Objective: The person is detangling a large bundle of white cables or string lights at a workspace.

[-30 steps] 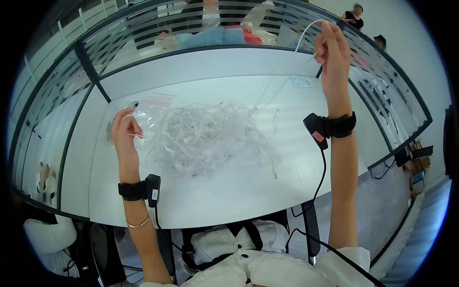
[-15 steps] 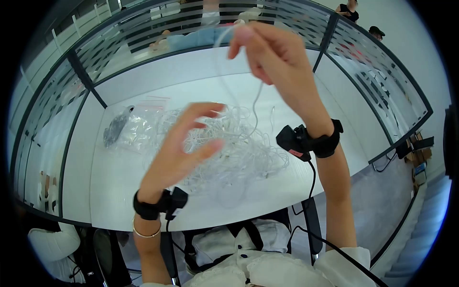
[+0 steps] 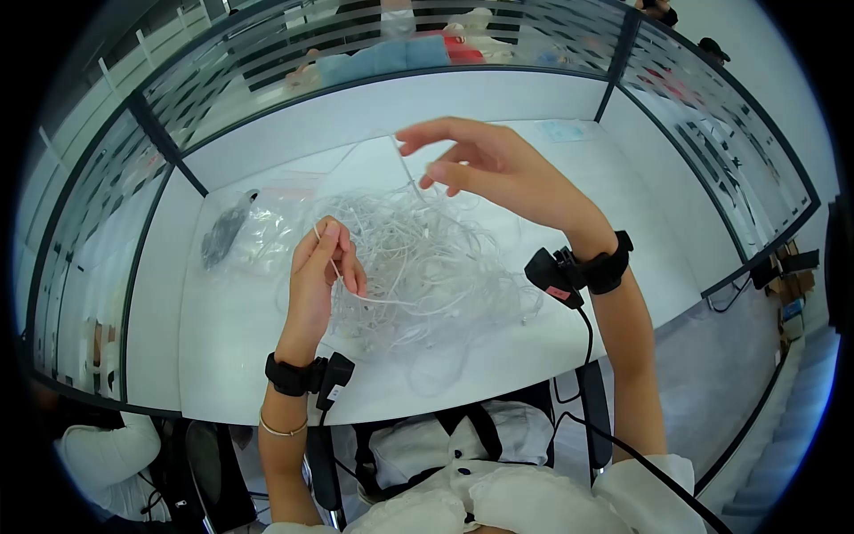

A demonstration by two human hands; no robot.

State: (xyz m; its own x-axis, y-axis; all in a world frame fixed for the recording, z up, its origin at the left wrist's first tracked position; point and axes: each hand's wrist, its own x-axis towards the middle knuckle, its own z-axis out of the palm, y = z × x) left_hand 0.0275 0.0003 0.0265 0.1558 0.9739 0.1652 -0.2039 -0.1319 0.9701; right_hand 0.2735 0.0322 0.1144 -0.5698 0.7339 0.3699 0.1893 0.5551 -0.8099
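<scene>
Grip of the left hand [image 3: 318, 267] is narrow, thumb and fingers pinched on a thin white cable [image 3: 382, 301], at the left edge of the cable tangle [image 3: 418, 254]. Cable runs from the fingers down over the tangle. Right hand [image 3: 507, 173] is above the tangle's far right part, grip wide, thumb and fingers apart; a white strand [image 3: 405, 165] passes by its fingertips, can't tell if touching. Tangle is a loose heap of white cables, lying on the white worktop [image 3: 236, 351]. Left of the tangle: clear plastic bag [image 3: 277, 230], dark grey item [image 3: 226, 233] at its outer side. Far right of the tangle: pale blue packet [image 3: 562, 132]. Low partition [image 3: 400, 96] stands behind the tangle. Black straps on both wrists, thin bracelet [image 3: 283, 432] on the left arm, nearer the viewer than the tangle.
</scene>
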